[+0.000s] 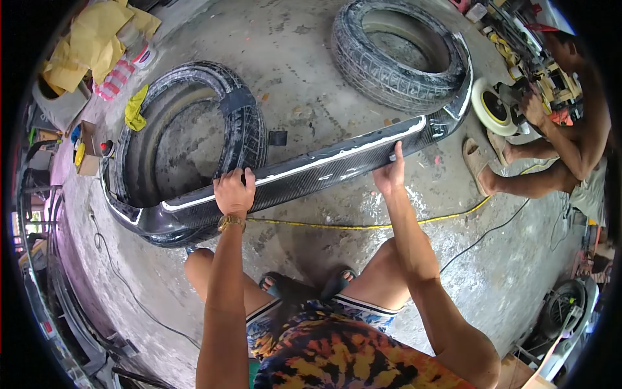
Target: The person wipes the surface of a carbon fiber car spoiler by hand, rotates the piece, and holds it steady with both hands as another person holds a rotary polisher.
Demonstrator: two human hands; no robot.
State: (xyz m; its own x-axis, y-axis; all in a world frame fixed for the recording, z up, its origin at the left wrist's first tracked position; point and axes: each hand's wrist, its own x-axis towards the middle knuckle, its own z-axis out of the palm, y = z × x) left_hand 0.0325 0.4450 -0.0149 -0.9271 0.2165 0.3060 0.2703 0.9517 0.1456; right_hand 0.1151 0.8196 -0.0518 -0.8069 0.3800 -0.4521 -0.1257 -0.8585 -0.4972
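Note:
A long, glossy black car bumper lip (310, 183) with a carbon-weave pattern and a white stripe along it lies slanted across two tires. Its left end rests over the near-left tire (249, 133), and its right end curves up beside the far-right tire (389, 84). My left hand (234, 192), with a gold watch on the wrist, is closed over the lip's upper edge, left of its middle. At the lower edge on the right, my right hand (390, 174) grips the lip from below, one digit pointing up across its face.
A yellow hose (337, 226) and dark cables run over the concrete floor. On the right, another person sits by a white wheel-like disc (490, 107). A yellow cloth (135, 109) hangs on the left tire; a cardboard box (88, 150) and crumpled brown paper (91, 42) lie beyond.

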